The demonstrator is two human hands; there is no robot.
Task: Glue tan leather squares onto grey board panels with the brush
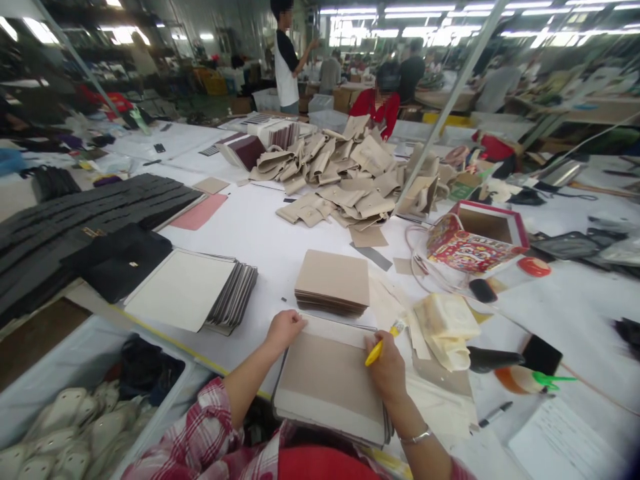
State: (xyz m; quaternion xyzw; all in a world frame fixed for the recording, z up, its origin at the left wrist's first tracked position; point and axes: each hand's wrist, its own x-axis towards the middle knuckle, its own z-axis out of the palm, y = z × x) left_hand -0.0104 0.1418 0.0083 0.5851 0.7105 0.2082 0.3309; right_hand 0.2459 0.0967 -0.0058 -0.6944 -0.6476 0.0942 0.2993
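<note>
Right hand (pixel 387 368) grips yellow brush (pixel 384 345) at panel's edge (pixel 330 383)

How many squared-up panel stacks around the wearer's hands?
3: front stack, under the left hand and right hand; white-topped stack to its left; tan stack just beyond it. Others could be hidden.

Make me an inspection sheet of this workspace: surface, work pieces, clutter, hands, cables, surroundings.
Surface: white-covered table, heavily loaded.
Work pieces: tan panel under the hands; tan stack beyond; pale-topped stack to the left.
Clutter: tan heap, open red-rimmed box, pen.
Hands: left hand at the panel's far edge; right hand holding yellow tool.
Cables: pale cord looped beside the box.
Surroundings: several people beyond the table.
</note>
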